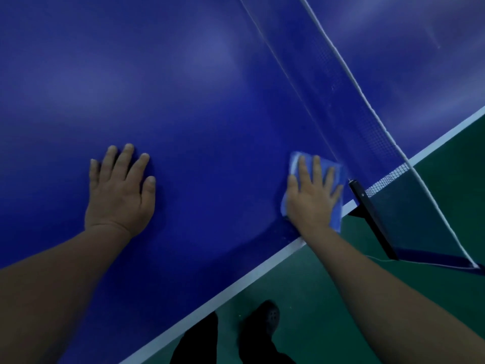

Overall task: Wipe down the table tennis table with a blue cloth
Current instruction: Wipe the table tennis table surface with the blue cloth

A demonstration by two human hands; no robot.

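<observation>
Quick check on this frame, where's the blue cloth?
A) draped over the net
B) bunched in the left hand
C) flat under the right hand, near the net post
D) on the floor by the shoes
C: the right hand lies with straight fingers on the blue cloth, pressing it to the table beside the net post; the left hand rests bare on the surface.

Two hands flat on the table.
The right hand point(312, 195) presses a cloth point(333, 166) beside the net point(367, 122), near the table's point(210, 101) white edge; the left hand point(119, 190) rests bare, well apart.
</observation>
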